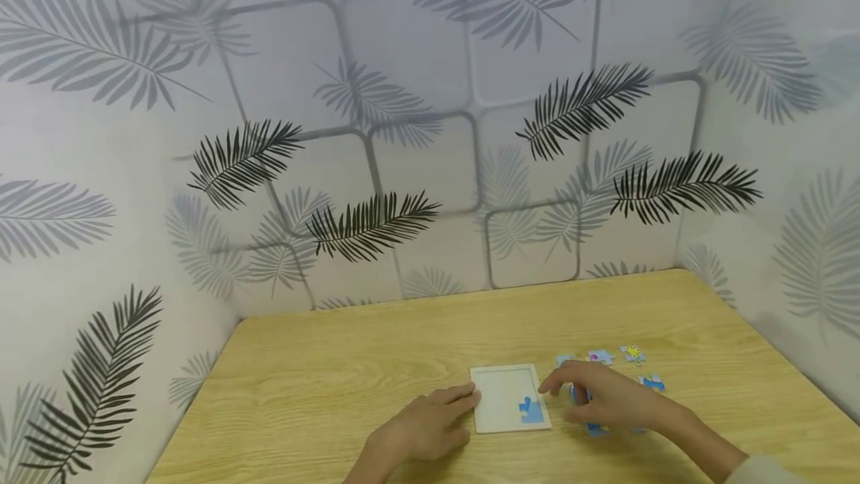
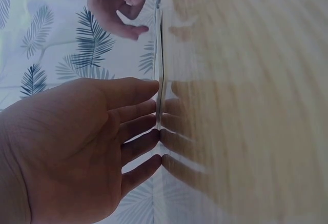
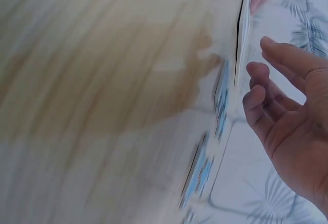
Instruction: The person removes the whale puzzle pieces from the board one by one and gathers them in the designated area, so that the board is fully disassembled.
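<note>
A white puzzle tray (image 1: 493, 391) lies flat on the wooden table. One blue jigsaw piece (image 1: 531, 411) sits in its near right corner. My left hand (image 1: 426, 424) rests at the tray's left edge, its extended fingertips on the tabletop and against the rim. Just right of the tray, my right hand (image 1: 605, 398) hovers over loose jigsaw pieces and partly hides them. In the right wrist view, nothing shows between the bent fingers and thumb of that right hand (image 3: 287, 116), which are apart.
Several loose pieces lie around and beyond the right hand, among them one with a yellow sun (image 1: 632, 353), one with a purple mark (image 1: 600, 357) and a blue one (image 1: 652, 383). A leaf-patterned wall (image 1: 430, 170) stands behind the wooden table (image 1: 349, 364).
</note>
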Tool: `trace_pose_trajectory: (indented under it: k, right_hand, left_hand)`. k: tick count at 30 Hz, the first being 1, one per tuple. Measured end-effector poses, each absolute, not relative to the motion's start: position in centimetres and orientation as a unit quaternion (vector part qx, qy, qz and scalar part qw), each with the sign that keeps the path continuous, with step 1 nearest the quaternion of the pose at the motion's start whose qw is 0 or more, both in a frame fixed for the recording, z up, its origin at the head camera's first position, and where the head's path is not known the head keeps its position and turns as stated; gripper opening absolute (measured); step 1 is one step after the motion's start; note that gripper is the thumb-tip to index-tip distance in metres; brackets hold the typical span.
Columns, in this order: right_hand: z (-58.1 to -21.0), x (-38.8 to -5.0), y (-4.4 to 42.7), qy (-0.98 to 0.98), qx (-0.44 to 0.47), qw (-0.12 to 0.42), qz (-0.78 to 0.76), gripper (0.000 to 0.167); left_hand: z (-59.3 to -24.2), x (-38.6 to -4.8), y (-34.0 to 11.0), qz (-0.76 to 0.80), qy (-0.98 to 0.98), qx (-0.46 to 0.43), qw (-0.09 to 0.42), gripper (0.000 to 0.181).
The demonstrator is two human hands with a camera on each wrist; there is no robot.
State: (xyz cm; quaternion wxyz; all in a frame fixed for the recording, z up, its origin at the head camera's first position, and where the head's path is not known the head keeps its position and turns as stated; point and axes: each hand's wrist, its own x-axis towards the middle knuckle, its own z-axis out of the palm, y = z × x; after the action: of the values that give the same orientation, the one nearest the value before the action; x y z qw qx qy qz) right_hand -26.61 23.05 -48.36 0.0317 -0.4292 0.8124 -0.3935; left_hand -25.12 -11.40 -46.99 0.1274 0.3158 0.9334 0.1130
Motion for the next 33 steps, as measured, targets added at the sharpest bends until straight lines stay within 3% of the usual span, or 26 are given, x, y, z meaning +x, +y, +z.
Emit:
trace_pose_trajectory:
  k: [6, 33]
  right_hand:
    - [-48.3, -27.0, 19.6, 0.846, -0.385, 0.072, -0.362, 0.036]
    - [-47.8, -26.3, 18.0, 0.888, -0.351, 0.049, -0.292, 0.034]
  left_hand:
    - [-47.0, -25.2, -11.5, 0.117, 0.933, 0.316, 0.129, 0.056]
    - [-47.0, -25.1, -11.5, 0.104, 0.933, 0.321, 0.123, 0.055]
